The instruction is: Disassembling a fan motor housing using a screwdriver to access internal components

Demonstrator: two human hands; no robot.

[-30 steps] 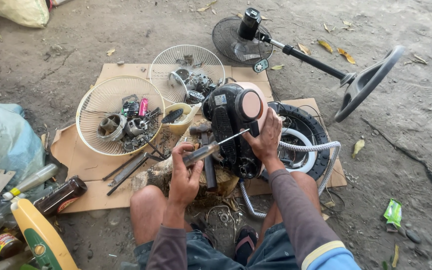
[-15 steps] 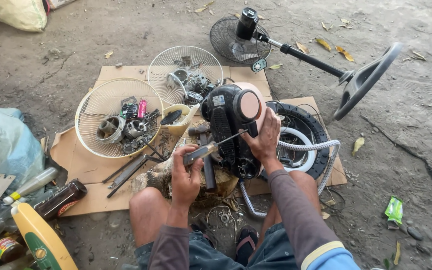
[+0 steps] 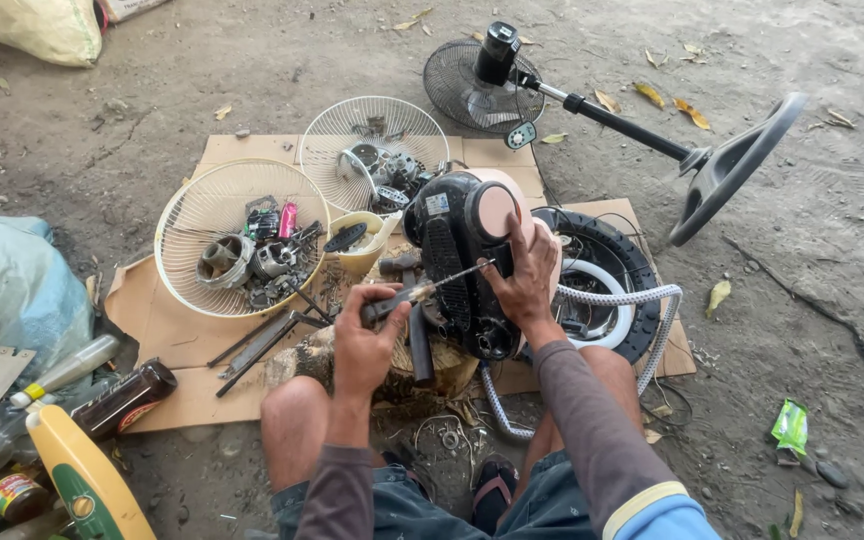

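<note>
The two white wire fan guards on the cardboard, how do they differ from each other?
The near fan guard looks cream-coloured and larger in view; the far fan guard looks whiter and smaller. The near one holds small metal parts plus a pink piece; the far one holds mostly grey metal parts. The near one lies left of the yellow cup, the far one behind it. Both are round wire domes used as trays.
</note>
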